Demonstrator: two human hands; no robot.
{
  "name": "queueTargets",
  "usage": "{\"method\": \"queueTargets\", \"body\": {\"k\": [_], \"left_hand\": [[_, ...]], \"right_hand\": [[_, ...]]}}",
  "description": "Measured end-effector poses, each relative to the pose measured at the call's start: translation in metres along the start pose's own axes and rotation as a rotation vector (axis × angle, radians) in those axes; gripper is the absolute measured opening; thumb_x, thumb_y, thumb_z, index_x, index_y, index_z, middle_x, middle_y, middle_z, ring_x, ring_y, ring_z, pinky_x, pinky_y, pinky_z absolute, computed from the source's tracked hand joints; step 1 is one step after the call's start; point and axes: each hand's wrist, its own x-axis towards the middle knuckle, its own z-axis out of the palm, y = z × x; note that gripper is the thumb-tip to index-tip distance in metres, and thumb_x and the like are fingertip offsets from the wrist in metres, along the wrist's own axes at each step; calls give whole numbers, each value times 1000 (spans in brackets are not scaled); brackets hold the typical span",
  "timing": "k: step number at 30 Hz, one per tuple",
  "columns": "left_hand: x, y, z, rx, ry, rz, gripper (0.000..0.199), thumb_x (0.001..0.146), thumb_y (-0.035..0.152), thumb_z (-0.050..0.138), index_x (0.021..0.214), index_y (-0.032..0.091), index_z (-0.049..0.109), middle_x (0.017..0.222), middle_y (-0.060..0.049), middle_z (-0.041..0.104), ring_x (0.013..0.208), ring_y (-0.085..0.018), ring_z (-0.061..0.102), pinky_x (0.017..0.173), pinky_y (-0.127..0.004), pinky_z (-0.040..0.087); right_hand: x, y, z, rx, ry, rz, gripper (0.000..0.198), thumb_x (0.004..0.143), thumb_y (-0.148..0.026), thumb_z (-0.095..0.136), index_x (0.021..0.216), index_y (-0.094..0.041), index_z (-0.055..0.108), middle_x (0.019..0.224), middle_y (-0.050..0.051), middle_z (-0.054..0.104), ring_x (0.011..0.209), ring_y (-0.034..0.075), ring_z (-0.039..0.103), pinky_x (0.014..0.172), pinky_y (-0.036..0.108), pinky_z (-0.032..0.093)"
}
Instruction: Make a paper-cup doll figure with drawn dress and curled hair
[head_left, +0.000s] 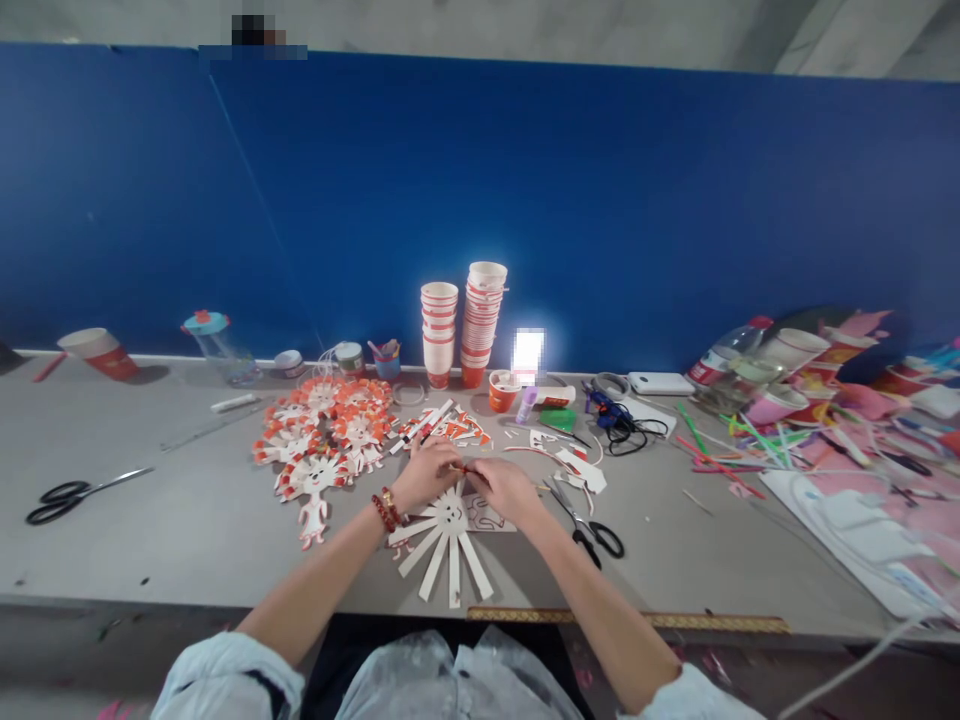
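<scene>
pinching an upper strip of the white paper figure point(450, 518) narrowly between left hand point(429, 476) and right hand point(504, 488); holding it face up near the front of the table point(187, 540), left of the black-handled scissors point(579, 516).

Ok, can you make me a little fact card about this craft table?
Left hand: at the white cutout's top edge; grip unclear
Right hand: close beside the left; grip unclear
Cutout: drawn smile, strips spreading out
Paper figures: piled left of the cutout, orange-red tips
Cup stacks: two; the right one taller
Scissors: one pair far left, another right of the cutout
</scene>
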Motion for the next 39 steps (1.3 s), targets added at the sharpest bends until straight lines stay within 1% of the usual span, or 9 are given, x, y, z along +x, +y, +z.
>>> {"method": "queueTargets", "body": {"k": [5,8,13,21,24,27,30,35,39], "left_hand": [[-2,0,1,-19,-15,4,9,83,19,60,86,24,67,97,-2,71,117,-24,54,118,-56,-2],[-2,1,-1,-29,-27,1,11,87,21,58,87,25,68,98,-2,71,119,-24,53,118,-56,-5],[0,1,2,-19,-20,-27,12,85,19,59,88,24,69,99,-4,71,120,-24,53,119,-56,1],[-4,-1,8,32,17,-26,13,81,15,60,86,24,68,96,-4,70,120,-24,53,118,-58,3],[-7,4,5,49,26,-7,13,82,16,60,88,25,67,99,-2,71,124,-24,50,118,-57,-1],[-9,10,-2,141,33,50,9,86,19,60,86,25,67,105,-1,71,130,-26,45,117,-57,-9],[-9,13,-6,206,-7,106,15,90,23,56,86,26,69,110,0,70,133,-27,42,115,-59,-14],[-8,8,-4,92,-40,62,16,89,20,56,90,26,70,106,0,71,127,-25,47,117,-58,-8],[-8,3,0,53,-19,45,11,86,21,60,85,25,69,104,-1,72,127,-25,47,118,-56,-5]], "right_hand": [[-1,-2,2,-52,5,18,13,95,-24,54,91,-19,65,83,5,69,78,18,61,68,25,35],[-2,-2,6,-33,30,19,12,94,-23,54,89,-19,64,82,4,69,78,18,60,69,25,36],[-2,-3,8,4,51,56,7,91,-21,57,90,-18,63,87,5,70,80,19,62,69,25,37],[-3,-5,0,-49,-49,64,16,94,-27,52,95,-21,67,85,5,71,78,19,63,65,26,34],[-3,-4,1,-46,-44,60,13,91,-23,54,94,-20,67,85,5,70,80,18,62,66,26,34],[-2,-2,3,-28,-30,53,11,89,-20,55,92,-19,67,86,5,70,81,19,62,68,26,36],[-3,0,5,-14,-18,46,10,89,-20,57,90,-18,66,86,6,70,81,19,62,69,26,37],[-2,1,7,32,-5,34,9,88,-19,58,92,-20,66,87,4,70,82,19,62,70,25,38],[-1,1,6,53,-28,21,10,87,-20,58,93,-19,66,89,5,71,81,18,62,69,25,38]]}}
